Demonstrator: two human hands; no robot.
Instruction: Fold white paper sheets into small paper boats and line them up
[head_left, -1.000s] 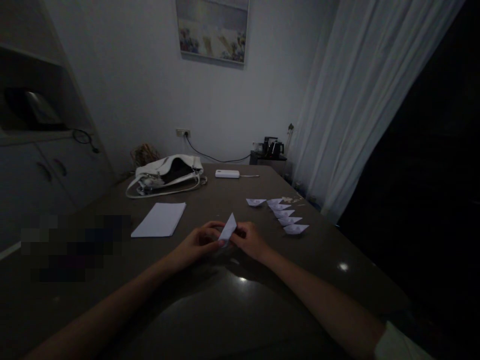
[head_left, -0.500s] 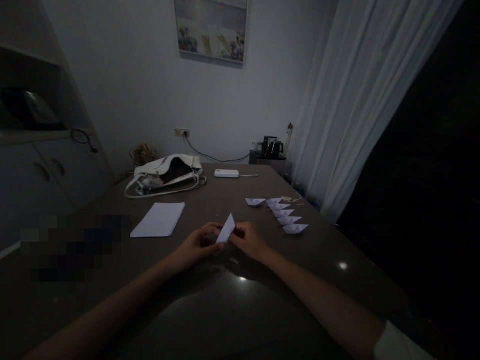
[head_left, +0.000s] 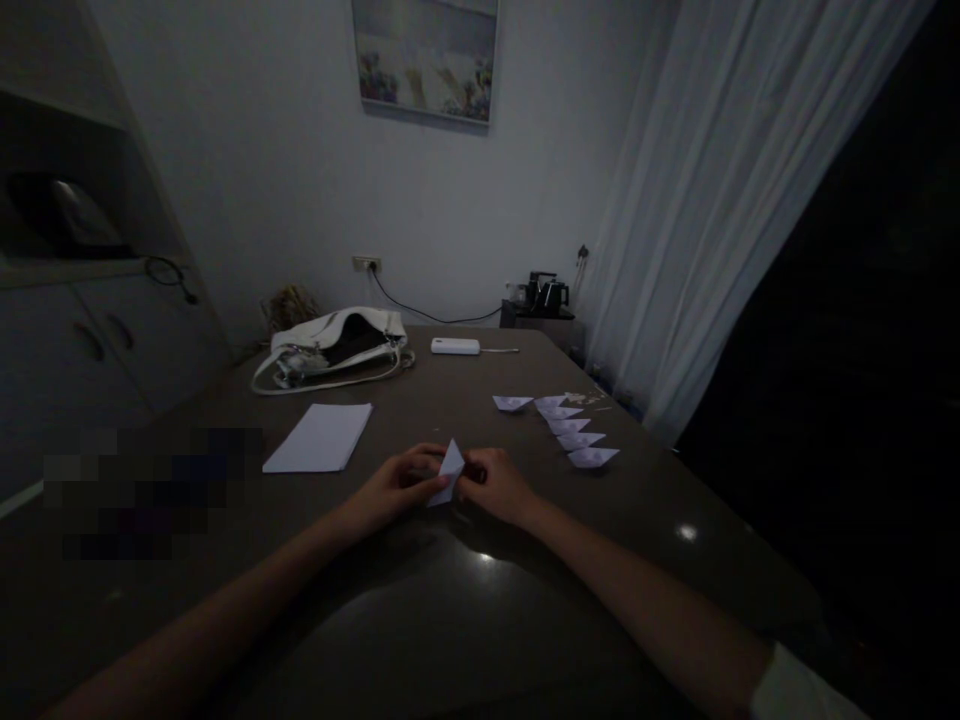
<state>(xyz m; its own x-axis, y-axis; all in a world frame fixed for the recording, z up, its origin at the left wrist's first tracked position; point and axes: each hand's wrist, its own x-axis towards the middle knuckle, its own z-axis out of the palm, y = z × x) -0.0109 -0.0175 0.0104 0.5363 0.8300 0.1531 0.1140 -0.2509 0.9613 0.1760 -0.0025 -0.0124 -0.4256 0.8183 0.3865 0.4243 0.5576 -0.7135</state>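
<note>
Between my two hands is a folded white paper (head_left: 452,466), its pointed tip standing upward. My left hand (head_left: 401,485) pinches it from the left, with the thumb across its near face. On the other side my right hand (head_left: 495,485) has its curled fingers closed on the paper's right edge. Right of my hands, several folded paper boats (head_left: 592,458) stand in a slanting row, and one more paper boat (head_left: 512,404) sits a little to their left. A stack of white paper sheets (head_left: 319,438) lies to the left of my hands.
A white handbag (head_left: 337,345) lies at the back left of the dark glossy table (head_left: 420,620). Near the far edge is a white power bank (head_left: 455,346) with a short strap or cable. Small pale bits (head_left: 581,398) are scattered behind the boats, by the table's right edge.
The folded paper has tilted to stand more upright and shifted slightly left and down between my fingers. Both hands keep their hold. The boats and the sheet stack have stayed in place.
</note>
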